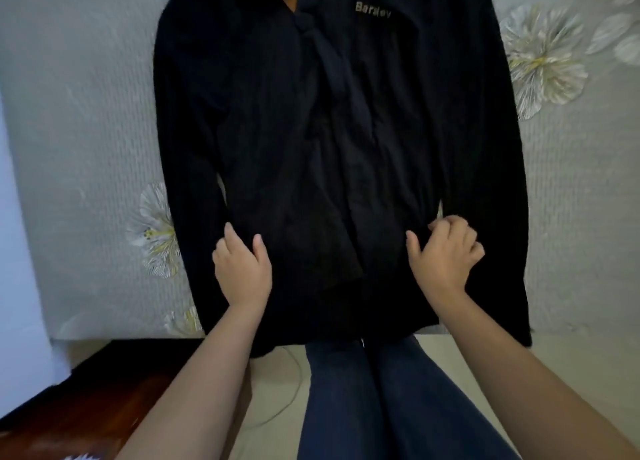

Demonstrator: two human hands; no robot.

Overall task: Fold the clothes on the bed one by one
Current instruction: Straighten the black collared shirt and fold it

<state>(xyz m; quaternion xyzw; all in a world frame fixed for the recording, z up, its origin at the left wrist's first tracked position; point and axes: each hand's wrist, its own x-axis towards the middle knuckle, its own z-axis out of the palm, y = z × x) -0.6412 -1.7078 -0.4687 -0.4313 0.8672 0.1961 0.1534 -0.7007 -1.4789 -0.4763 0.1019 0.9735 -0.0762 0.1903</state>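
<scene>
Head-worn view — steep downward, close over bed [86,113]

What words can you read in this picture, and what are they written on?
"Baraley", as best it reads, since the last letters are blurred: small pale lettering on the chest of the black shirt spread on the bed.
No other words, numbers or signs show; the flowered bedsheet carries only a pattern.
</scene>
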